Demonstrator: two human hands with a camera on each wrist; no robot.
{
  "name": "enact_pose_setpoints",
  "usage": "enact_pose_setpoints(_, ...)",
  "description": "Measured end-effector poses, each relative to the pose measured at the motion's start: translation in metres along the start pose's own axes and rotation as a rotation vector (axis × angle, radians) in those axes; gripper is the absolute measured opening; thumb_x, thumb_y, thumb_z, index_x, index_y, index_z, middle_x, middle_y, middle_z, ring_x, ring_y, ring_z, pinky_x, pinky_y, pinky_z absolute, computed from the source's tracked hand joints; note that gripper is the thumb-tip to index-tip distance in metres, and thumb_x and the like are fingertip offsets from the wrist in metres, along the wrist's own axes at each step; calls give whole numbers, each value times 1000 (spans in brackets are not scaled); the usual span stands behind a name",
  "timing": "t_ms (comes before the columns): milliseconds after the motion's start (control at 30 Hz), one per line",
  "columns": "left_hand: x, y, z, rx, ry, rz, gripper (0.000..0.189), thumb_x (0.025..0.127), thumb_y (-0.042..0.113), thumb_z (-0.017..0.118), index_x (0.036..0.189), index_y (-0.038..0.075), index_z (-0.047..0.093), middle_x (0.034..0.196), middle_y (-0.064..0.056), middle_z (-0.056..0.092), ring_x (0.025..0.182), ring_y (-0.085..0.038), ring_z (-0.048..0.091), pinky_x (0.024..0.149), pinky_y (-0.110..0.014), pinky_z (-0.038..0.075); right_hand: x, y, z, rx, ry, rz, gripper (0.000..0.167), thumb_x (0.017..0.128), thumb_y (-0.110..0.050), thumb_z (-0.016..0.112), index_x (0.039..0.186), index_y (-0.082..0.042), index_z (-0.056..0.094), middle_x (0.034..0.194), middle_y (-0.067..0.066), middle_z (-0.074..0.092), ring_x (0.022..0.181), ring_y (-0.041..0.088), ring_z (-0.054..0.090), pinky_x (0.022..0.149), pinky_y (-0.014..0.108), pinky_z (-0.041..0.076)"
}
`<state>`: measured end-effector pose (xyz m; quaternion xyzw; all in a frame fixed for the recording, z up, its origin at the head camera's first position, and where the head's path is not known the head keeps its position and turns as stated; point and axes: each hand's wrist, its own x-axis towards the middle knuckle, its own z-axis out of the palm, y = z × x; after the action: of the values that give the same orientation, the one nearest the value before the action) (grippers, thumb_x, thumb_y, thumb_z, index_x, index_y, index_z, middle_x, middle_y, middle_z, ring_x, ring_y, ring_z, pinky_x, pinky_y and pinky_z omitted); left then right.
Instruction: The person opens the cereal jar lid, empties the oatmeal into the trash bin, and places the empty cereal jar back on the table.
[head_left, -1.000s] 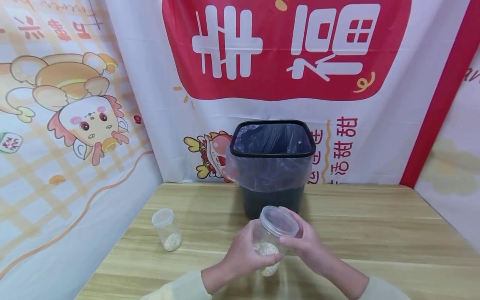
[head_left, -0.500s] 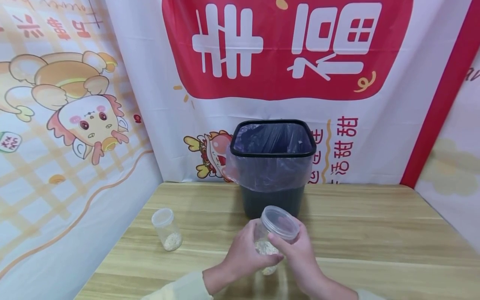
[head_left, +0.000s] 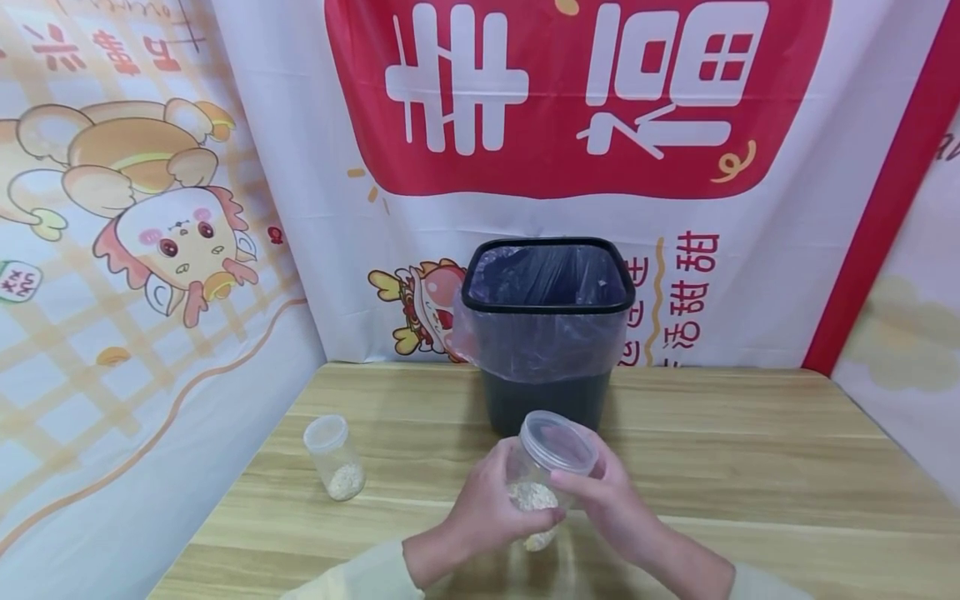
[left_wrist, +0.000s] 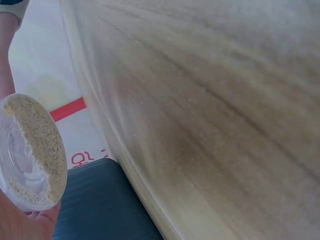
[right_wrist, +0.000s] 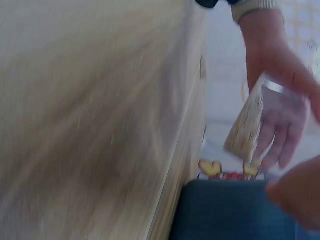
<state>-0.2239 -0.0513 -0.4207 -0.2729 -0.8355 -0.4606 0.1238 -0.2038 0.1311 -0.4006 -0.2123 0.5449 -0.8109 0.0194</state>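
A clear plastic jar [head_left: 531, 493] with a translucent screw lid [head_left: 558, 442] is held tilted above the table, with pale flakes like oats inside. My left hand [head_left: 487, 504] grips the jar's body, thumb across its near side. On the lid's rim, the fingers and thumb of my right hand [head_left: 611, 496] are curled. In the left wrist view, flakes lie against the jar's round base [left_wrist: 35, 155]. The right wrist view shows the left hand's fingers [right_wrist: 280, 140] wrapped behind the clear wall, and part of the right hand [right_wrist: 300, 192].
A smaller lidded jar [head_left: 333, 458] with some pale flakes stands on the left of the wooden table [head_left: 720, 467]. Behind the hands is a dark bin [head_left: 546, 367] with a purple liner folded over its rim. Printed cloth [head_left: 285, 167] hangs at the back and sides.
The right thumb shifted left across the lid half a second ago and is now back to the right, with the right hand turning on the lid. The left hand stays on the jar.
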Motion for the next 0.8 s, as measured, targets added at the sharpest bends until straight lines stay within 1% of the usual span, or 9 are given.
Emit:
enact_pose_setpoints(100, -1, -1, 0, -8, -3, 12, 74, 67, 45, 84, 125, 13, 52, 106, 6, 61, 92, -18, 61, 77, -30, 51, 3, 0, -13, 46, -162, -5, 55, 89, 4, 56, 141, -2, 39, 132, 10, 55, 119, 18, 53, 99, 32, 43)
enact_pose_setpoints(167, -1, -1, 0, -19, -5, 18, 73, 67, 44, 85, 125, 13, 52, 106, 5, 62, 92, -19, 61, 77, -32, 52, 5, 1, -19, 69, -222, -2, 55, 89, 3, 55, 141, -4, 40, 134, 10, 54, 121, 18, 52, 100, 33, 42)
enact_pose_setpoints(267, -1, -1, 0, -28, -6, 24, 73, 67, 43, 85, 125, 13, 52, 106, 5, 62, 93, -20, 61, 77, -34, 52, 5, 2, -22, 89, -256, -13, 57, 89, 3, 55, 143, -5, 38, 137, 12, 51, 123, 18, 50, 101, 32, 41)
enact_pose_setpoints(333, -1, -1, 0, -29, -5, 21, 73, 68, 44, 85, 125, 13, 52, 107, 5, 62, 93, -20, 61, 78, -34, 52, 4, 4, -20, 89, -230, -29, 59, 89, 3, 56, 144, -3, 35, 136, 14, 51, 122, 18, 51, 101, 32, 41)
enact_pose_setpoints(433, -1, 0, 0, -15, 4, 9, 73, 68, 46, 85, 125, 14, 52, 107, 3, 62, 93, -18, 60, 78, -32, 51, 0, 5, -10, 66, -91, -48, 65, 87, 6, 59, 144, 2, 28, 132, 16, 52, 116, 17, 54, 98, 29, 44)
enact_pose_setpoints(567, -1, 1, 1, 12, 19, -9, 77, 67, 50, 84, 126, 13, 51, 108, 0, 62, 92, -18, 60, 76, -30, 50, -5, 5, 14, -40, 206, -44, 67, 83, 7, 64, 140, 8, 29, 124, 15, 55, 107, 14, 58, 92, 25, 46)
enact_pose_setpoints(633, -1, 2, 1, 27, 27, -12, 78, 66, 51, 84, 126, 13, 52, 108, 1, 62, 91, -16, 60, 76, -30, 50, -6, 3, 26, -86, 320, -21, 66, 82, 6, 66, 138, 8, 32, 122, 14, 56, 105, 13, 59, 91, 24, 46)
enact_pose_setpoints(700, -2, 3, 2, 42, 34, -4, 78, 65, 52, 84, 125, 13, 52, 107, 3, 62, 90, -14, 59, 75, -29, 50, -7, 2, 35, -118, 392, 9, 66, 83, 3, 68, 138, 7, 33, 123, 15, 56, 104, 12, 58, 90, 23, 46)
enact_pose_setpoints(800, -2, 4, 3, 66, 41, 16, 78, 65, 52, 84, 125, 13, 53, 106, 6, 61, 89, -12, 59, 75, -28, 51, -8, 0, 42, -136, 452, 50, 66, 83, 0, 71, 138, 4, 35, 125, 17, 54, 104, 12, 58, 90, 23, 46)
